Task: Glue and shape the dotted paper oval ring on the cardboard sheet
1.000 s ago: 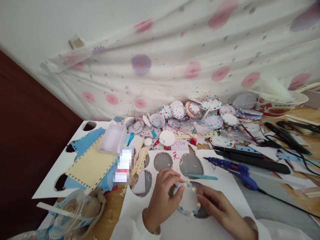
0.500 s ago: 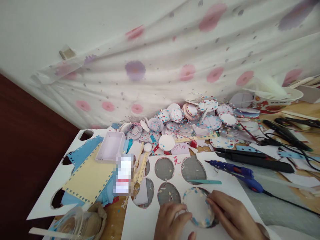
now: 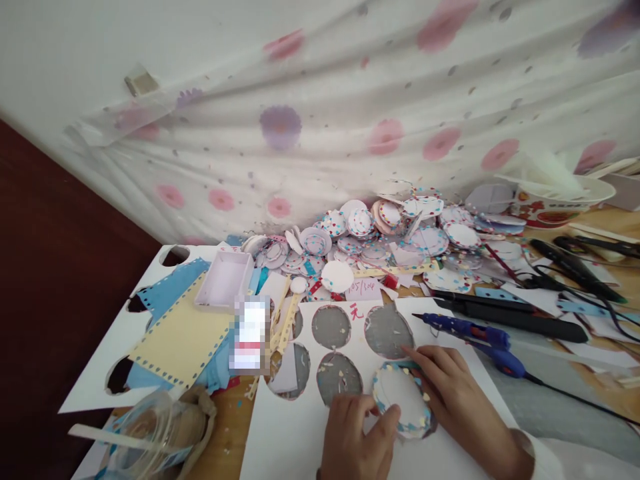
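Paper disc (image 3: 401, 399) with dotted rim sits on the white sheet (image 3: 295, 433), over one of its cut-out holes. Left hand (image 3: 357, 440) pinches the disc's near-left edge; right hand (image 3: 453, 387) curls around its far-right edge, fingers touching. Blue glue gun (image 3: 475, 337) lies just right of the sheet.

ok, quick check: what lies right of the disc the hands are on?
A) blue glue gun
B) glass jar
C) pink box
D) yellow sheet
A: the blue glue gun lies on the table to the right of the dotted paper disc that the left hand and right hand pinch by its rim.
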### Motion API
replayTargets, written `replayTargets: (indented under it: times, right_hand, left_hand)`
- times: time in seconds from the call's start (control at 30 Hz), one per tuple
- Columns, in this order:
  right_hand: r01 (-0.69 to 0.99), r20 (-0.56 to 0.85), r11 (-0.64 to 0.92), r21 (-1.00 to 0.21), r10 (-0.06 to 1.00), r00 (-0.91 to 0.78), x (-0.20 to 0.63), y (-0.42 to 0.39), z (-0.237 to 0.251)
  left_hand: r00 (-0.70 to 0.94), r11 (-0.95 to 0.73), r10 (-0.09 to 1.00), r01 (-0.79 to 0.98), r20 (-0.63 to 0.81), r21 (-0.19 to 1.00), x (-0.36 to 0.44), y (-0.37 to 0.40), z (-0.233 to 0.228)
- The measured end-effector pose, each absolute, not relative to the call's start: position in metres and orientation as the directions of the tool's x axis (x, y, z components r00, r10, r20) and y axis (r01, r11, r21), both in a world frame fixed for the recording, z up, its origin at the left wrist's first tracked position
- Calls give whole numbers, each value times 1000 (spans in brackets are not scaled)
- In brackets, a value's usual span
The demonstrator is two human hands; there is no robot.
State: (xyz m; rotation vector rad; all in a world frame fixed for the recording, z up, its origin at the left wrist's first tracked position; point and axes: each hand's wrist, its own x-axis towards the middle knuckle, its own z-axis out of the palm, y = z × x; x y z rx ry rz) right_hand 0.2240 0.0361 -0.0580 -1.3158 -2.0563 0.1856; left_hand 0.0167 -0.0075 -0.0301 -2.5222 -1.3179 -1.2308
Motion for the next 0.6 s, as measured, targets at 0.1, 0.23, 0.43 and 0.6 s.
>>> replayTargets:
  times: [0.1, 0.23, 0.43, 0.6]
  right_hand:
    - [744, 455, 468, -478, 856, -246, 227, 36, -60]
    - [716, 482, 469, -518, 851, -209, 230, 35, -56]
    - [659, 514, 509, -554, 832, -210, 229, 34, -46]
    - [616, 394, 443, -651, 891, -225, 233, 22, -43]
  left_hand:
    - [279, -620, 645, 735, 711, 273, 22, -5, -22]
    - [250, -631, 619, 722, 745, 282, 17, -9, -12]
    - [54, -575, 662, 676, 748, 461, 4, -20, -6]
    - [-66, -469, 760, 632, 647, 616, 4, -25, -22]
